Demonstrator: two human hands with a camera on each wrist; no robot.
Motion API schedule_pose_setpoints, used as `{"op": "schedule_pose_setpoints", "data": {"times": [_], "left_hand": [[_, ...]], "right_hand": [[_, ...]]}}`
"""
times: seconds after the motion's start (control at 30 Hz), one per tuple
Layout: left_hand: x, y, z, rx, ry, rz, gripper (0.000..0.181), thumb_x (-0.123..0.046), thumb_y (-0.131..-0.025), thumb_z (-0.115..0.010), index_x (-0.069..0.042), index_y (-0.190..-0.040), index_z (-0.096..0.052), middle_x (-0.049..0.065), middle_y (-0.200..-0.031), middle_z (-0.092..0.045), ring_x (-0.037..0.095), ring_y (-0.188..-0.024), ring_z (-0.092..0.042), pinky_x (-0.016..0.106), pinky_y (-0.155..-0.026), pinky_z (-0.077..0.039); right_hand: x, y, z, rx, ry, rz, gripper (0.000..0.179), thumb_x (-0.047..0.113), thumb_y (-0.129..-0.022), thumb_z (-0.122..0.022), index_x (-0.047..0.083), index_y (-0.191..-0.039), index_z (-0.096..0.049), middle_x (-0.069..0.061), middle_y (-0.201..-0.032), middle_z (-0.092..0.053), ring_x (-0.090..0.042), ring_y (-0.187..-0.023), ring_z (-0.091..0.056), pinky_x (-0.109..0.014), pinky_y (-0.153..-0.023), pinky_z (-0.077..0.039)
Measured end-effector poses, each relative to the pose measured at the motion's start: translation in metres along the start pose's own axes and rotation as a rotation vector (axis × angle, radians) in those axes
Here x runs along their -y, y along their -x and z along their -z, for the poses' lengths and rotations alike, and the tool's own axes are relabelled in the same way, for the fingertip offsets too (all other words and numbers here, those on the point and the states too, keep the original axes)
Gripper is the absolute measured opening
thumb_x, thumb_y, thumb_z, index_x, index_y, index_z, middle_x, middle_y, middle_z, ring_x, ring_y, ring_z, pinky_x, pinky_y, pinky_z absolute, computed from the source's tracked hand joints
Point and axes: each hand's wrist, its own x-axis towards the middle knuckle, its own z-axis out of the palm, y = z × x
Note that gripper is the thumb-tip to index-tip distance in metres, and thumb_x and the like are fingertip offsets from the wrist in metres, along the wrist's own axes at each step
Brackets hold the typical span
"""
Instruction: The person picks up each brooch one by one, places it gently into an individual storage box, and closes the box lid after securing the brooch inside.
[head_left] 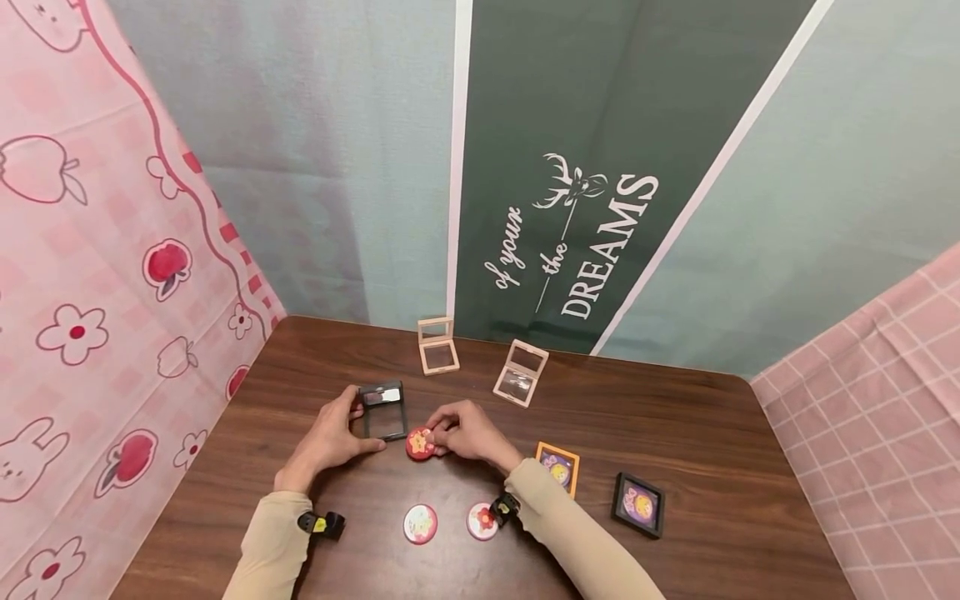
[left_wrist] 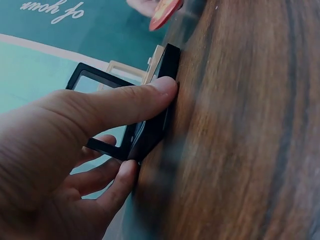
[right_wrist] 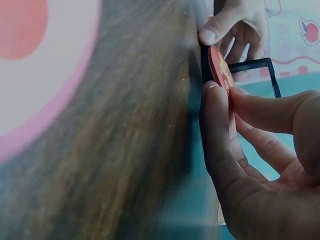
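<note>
My left hand (head_left: 330,435) grips an opened black hinged display frame (head_left: 405,417) by its left and near sides. In the left wrist view the thumb lies on the near edge of the frame (left_wrist: 171,56), and its lid stands raised with a clear window. Between the thumb and fingers of my right hand (head_left: 471,432) is a round red button badge (head_left: 420,443) with a yellow figure. The right wrist view shows this badge (right_wrist: 220,67) tilted on edge, close beside the black frame's near right corner.
Two opened beige frames (head_left: 438,357) (head_left: 519,379) sit at the back. Nearer lie a pink-rimmed badge (head_left: 420,524) and a red-flower badge (head_left: 482,521), partly under the right wrist. An orange frame (head_left: 573,477) and a black frame (head_left: 638,504), both with badges inside, are to the right.
</note>
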Motion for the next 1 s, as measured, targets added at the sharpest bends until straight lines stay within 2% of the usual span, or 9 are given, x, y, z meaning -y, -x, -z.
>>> {"op": "schedule_pose_setpoints", "data": {"times": [0.1,0.4,0.7,1.0], "left_hand": [[-0.002,0.0,0.001,0.006,-0.001,-0.003,0.082,-0.021,-0.077,-0.099,-0.003,-0.139,-0.048,0.03,-0.139,-0.06,0.044,-0.13,-0.064,0.058,-0.107,-0.052],[-0.005,0.002,0.002,0.042,-0.001,-0.004,0.085,-0.021,-0.075,-0.1,0.001,-0.139,-0.048,0.031,-0.138,-0.06,0.044,-0.13,-0.064,0.057,-0.107,-0.053],[-0.002,0.005,0.007,0.052,-0.014,-0.052,0.08,-0.02,-0.07,-0.103,-0.004,-0.13,-0.052,0.022,-0.125,-0.064,0.039,-0.123,-0.067,0.055,-0.104,-0.055],[0.003,0.005,0.007,0.046,-0.009,-0.101,0.079,-0.018,-0.07,-0.103,-0.003,-0.13,-0.053,0.023,-0.128,-0.064,0.038,-0.121,-0.068,0.054,-0.103,-0.056]], "right_hand": [[0.005,-0.005,0.0,-0.002,-0.003,0.005,0.008,-0.005,-0.094,-0.074,-0.001,-0.099,-0.079,-0.009,-0.078,-0.076,-0.014,-0.063,-0.072,-0.029,-0.06,-0.061],[0.019,-0.019,-0.003,-0.018,0.084,0.028,0.009,-0.002,-0.095,-0.074,0.002,-0.099,-0.08,-0.005,-0.077,-0.076,-0.011,-0.063,-0.072,-0.021,-0.057,-0.055],[0.023,-0.029,-0.014,-0.044,0.04,-0.004,0.008,-0.004,-0.092,-0.075,0.003,-0.094,-0.074,-0.003,-0.077,-0.076,-0.011,-0.06,-0.07,-0.023,-0.057,-0.056],[0.028,-0.035,-0.02,-0.082,0.028,-0.02,0.014,0.001,-0.091,-0.081,0.006,-0.089,-0.068,0.002,-0.072,-0.073,-0.006,-0.059,-0.069,-0.023,-0.06,-0.058]]}}
